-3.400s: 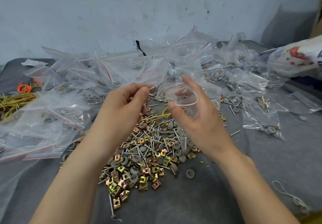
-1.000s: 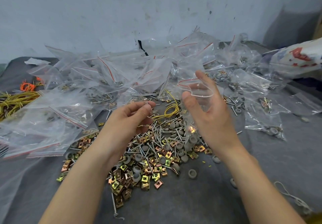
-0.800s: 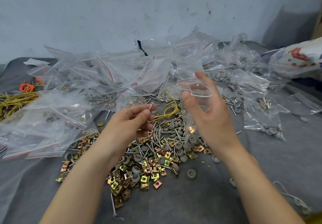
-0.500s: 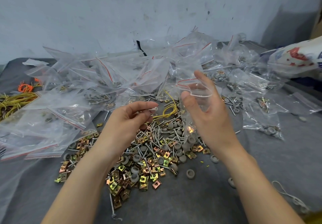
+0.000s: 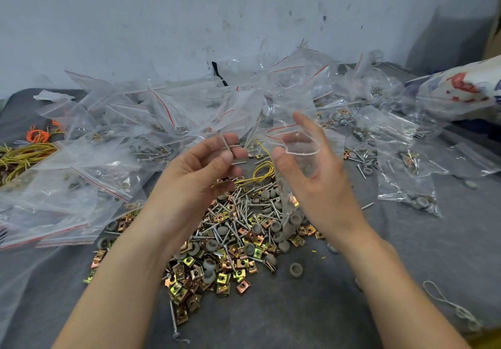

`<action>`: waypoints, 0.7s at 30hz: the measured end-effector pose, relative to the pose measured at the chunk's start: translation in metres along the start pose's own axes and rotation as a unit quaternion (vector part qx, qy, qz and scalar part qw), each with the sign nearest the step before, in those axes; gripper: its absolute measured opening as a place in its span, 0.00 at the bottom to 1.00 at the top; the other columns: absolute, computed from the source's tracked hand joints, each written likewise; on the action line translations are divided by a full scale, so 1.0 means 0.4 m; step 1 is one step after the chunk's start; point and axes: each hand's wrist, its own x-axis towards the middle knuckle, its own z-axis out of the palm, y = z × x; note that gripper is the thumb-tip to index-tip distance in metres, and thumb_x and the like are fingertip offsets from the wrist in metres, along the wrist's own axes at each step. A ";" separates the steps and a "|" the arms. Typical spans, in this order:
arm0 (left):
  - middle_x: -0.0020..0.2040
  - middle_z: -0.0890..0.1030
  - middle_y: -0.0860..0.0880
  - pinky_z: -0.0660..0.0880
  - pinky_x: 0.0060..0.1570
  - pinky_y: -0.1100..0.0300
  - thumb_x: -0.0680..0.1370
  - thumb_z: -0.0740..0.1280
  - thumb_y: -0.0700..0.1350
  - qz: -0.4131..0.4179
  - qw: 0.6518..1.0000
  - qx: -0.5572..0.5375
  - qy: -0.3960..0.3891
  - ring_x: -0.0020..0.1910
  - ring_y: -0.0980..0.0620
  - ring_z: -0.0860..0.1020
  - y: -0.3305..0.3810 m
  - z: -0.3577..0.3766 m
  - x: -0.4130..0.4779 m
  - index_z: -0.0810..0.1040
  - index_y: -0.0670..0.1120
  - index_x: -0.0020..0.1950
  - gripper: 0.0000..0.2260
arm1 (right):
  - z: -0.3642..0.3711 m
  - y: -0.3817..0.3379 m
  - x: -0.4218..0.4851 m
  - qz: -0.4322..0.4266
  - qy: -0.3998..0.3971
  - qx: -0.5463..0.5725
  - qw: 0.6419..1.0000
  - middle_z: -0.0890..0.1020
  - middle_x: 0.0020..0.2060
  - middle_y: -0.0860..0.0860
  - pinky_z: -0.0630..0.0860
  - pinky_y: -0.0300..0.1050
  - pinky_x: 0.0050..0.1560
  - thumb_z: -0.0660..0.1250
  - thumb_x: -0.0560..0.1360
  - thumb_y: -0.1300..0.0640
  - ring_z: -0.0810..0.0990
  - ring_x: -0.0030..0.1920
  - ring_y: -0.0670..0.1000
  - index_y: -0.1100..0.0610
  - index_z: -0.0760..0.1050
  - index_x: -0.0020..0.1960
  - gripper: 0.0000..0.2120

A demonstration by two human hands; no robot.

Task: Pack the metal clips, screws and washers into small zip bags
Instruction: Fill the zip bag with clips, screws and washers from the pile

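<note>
Zip bags (image 5: 113, 175): thin clear plastic, glossy and crinkled, with a red strip at the mouth.
Clips (image 5: 222, 281): shiny plated metal in gold and copper tones.
Screws (image 5: 238, 210): bright silvery metal with threaded shanks.
Washers (image 5: 295, 270): grey, matt and smooth; whether rubber or plastic cannot be told.
Table cover (image 5: 298, 321): dark grey cloth, matt and felt-like.
Wall (image 5: 189, 9): pale matt paint, scuffed and speckled.
Wires (image 5: 21, 156): yellow coating with a slight sheen.
Sack (image 5: 461, 91): printed plastic, glossy.
</note>
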 end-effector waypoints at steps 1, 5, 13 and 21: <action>0.47 0.86 0.51 0.77 0.45 0.60 0.76 0.67 0.41 0.022 0.998 0.051 0.016 0.41 0.56 0.81 0.012 0.005 -0.001 0.81 0.50 0.55 0.10 | 0.002 0.000 -0.001 -0.004 -0.003 -0.002 1.000 0.78 0.58 0.35 0.72 0.34 0.58 0.65 0.76 0.35 0.77 0.62 0.40 0.42 0.64 0.77 0.32; 0.46 0.86 0.56 0.76 0.44 0.68 0.79 0.67 0.40 0.155 0.954 0.248 0.059 0.42 0.60 0.81 0.067 0.026 -0.006 0.82 0.53 0.54 0.09 | 0.012 0.005 -0.005 -0.017 -0.016 -0.018 1.000 0.78 0.60 0.36 0.72 0.39 0.62 0.64 0.76 0.32 0.76 0.65 0.40 0.40 0.62 0.77 0.33; 0.47 0.79 0.59 0.67 0.43 0.75 0.80 0.67 0.44 0.240 0.847 0.474 0.027 0.43 0.66 0.76 0.092 0.080 -0.011 0.82 0.55 0.57 0.09 | 0.033 0.005 -0.008 -0.046 -0.033 -0.033 0.998 0.78 0.61 0.37 0.74 0.32 0.56 0.62 0.73 0.26 0.78 0.62 0.38 0.39 0.60 0.77 0.36; 0.44 0.80 0.61 0.70 0.41 0.75 0.81 0.65 0.49 0.216 0.886 0.408 0.045 0.45 0.66 0.78 0.090 0.042 -0.002 0.78 0.57 0.60 0.09 | 0.021 0.007 -0.006 -0.030 -0.026 -0.008 0.999 0.79 0.61 0.37 0.75 0.40 0.61 0.66 0.75 0.32 0.78 0.63 0.40 0.37 0.62 0.76 0.32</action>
